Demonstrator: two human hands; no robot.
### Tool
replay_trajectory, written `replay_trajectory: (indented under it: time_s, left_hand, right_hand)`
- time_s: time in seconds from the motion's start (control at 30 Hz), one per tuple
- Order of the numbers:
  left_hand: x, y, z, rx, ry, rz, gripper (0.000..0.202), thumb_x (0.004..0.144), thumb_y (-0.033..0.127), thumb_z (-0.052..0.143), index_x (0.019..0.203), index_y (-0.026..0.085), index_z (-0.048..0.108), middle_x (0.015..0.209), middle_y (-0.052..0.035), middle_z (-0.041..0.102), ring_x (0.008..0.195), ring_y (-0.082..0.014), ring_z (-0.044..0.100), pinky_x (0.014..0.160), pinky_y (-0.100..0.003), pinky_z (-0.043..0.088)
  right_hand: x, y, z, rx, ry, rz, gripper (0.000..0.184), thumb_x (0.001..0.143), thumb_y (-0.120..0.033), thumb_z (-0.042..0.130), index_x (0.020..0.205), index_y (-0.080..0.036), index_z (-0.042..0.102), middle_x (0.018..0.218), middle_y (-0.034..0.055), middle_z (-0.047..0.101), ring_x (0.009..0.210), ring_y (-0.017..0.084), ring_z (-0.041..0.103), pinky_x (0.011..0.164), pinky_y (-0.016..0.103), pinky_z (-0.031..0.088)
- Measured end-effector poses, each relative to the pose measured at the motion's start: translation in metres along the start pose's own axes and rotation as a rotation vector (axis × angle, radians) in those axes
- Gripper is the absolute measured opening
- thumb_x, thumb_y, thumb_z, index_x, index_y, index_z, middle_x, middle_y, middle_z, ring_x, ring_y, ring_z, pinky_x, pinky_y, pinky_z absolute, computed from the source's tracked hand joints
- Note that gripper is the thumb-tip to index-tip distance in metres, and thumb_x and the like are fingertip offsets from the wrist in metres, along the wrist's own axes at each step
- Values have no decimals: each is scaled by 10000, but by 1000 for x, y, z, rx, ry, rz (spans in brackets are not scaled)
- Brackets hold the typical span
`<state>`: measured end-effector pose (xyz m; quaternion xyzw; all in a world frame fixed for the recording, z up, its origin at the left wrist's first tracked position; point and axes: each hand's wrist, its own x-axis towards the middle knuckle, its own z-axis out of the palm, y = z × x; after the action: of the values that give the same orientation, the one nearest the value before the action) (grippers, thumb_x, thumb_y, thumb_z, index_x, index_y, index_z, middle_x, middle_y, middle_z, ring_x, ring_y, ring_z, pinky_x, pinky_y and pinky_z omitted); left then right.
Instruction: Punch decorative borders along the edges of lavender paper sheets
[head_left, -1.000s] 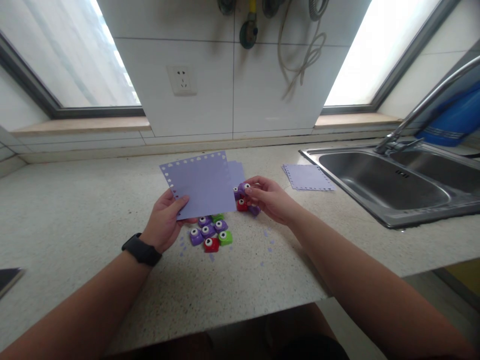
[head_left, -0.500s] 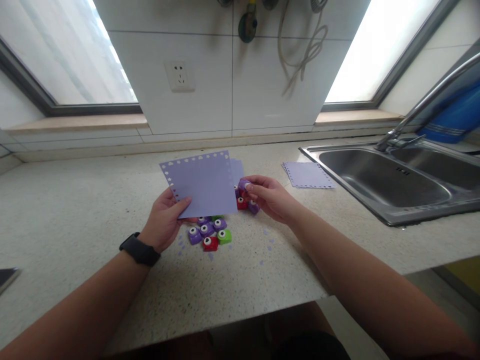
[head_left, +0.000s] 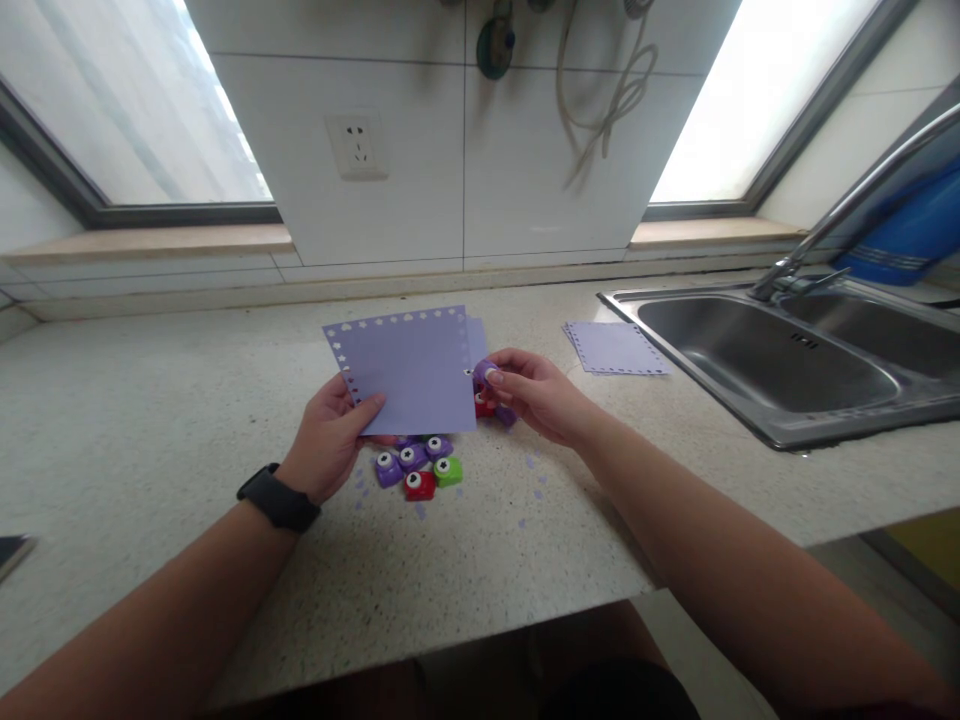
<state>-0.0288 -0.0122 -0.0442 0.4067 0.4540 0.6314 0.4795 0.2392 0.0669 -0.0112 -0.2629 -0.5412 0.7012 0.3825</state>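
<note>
While the left hand (head_left: pixel 330 440) pinches the lower left corner of a lilac sheet (head_left: pixel 412 380), thumb on top, the right hand (head_left: pixel 534 395) has a purple punch (head_left: pixel 484 373) in its grip, thumb and fingers pressed around it at the sheet's right edge. The sheet is tilted up near the middle of the frame, with cut-out shapes along its top and left edges.

At the left of the frame, a broad stretch of speckled surface (head_left: pixel 345 610) runs out from the left hand; a narrower strip lies between the sheet's top edge and the wall. Toward the right of the frame, the surface reaches the rim of a sink (head_left: pixel 795 432), with a stack of punched sheets (head_left: pixel 615 348) just beside that rim. The surface's front edge slants across the bottom of the frame, rising to the right.

Below the sheet's lower edge sit more punches (head_left: pixel 412 457), purple, red and green, the rear ones partly covered by the sheet. Others are half hidden behind the right hand. Another lilac sheet shows only as a sliver behind the held one. Whether paper sits inside the purple punch's slot cannot be told. A dark object (head_left: pixel 11 553) is cut off at the left frame edge, and the faucet (head_left: pixel 847 215) at the right.
</note>
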Motion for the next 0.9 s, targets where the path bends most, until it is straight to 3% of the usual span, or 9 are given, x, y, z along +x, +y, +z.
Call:
replay_trajectory:
  time_s: [0.2, 0.9]
  left_hand:
    - [0, -2, -1, 19, 3, 2, 511, 788, 276, 888, 1247, 197, 678, 1181, -83, 743, 753, -177, 747, 495, -233, 639]
    - [-1, -4, -1, 109, 10, 85, 480, 821, 329, 854, 1236, 190, 658, 1258, -98, 725, 776, -192, 751, 502, -263, 641]
  right_hand:
    - [-1, 0, 1, -21, -8, 5, 375, 759, -429, 916, 943, -206, 678, 756, -25, 656, 707, 143, 635, 716, 334, 535]
    - [1, 10, -8, -300, 11, 14, 333, 843, -397, 853, 1074, -188, 735, 807, 27, 738, 679, 137, 655, 552, 254, 466]
